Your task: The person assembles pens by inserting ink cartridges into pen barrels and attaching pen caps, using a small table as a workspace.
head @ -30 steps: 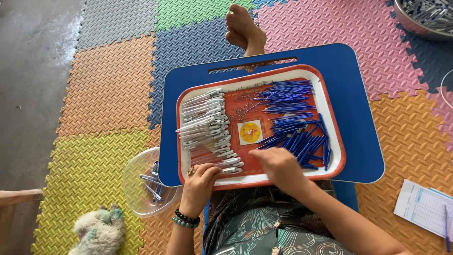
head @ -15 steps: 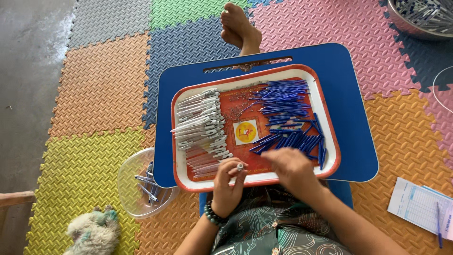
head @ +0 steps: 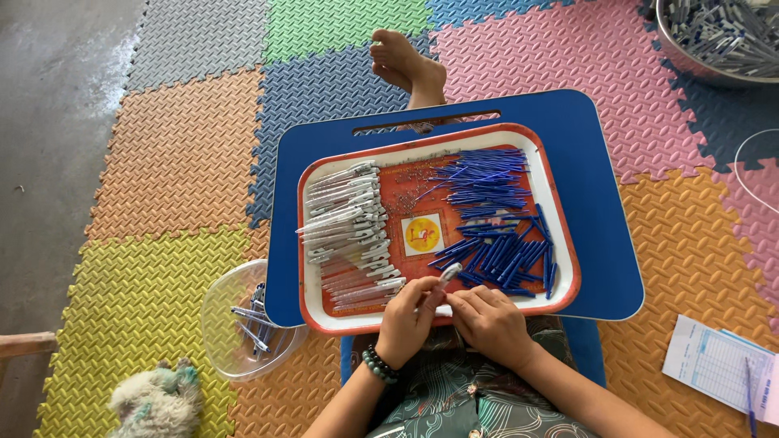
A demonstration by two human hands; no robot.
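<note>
At the near edge of the tray (head: 312,312), the left hand (head: 408,318) holds a clear pen barrel (head: 442,277) tight in its fingers. The pen tip points up and away from the person. The right hand (head: 489,318) sits just beside it, and its fingertips meet the left hand's fingers at the low end of the pen. It looks pinched shut there, but I cannot tell if it grips the pen too. Just left of the held pen lies a row of clear pens (head: 349,235). Just right and past it lies a pile of blue pen parts (head: 499,247). The tray rests on a blue lap table (head: 604,243). Further left, down on the foam mat (head: 162,154), stands a clear bowl (head: 223,316) with a few pens in it. Far off to the right is a metal bowl (head: 718,40) full of pens.
</note>
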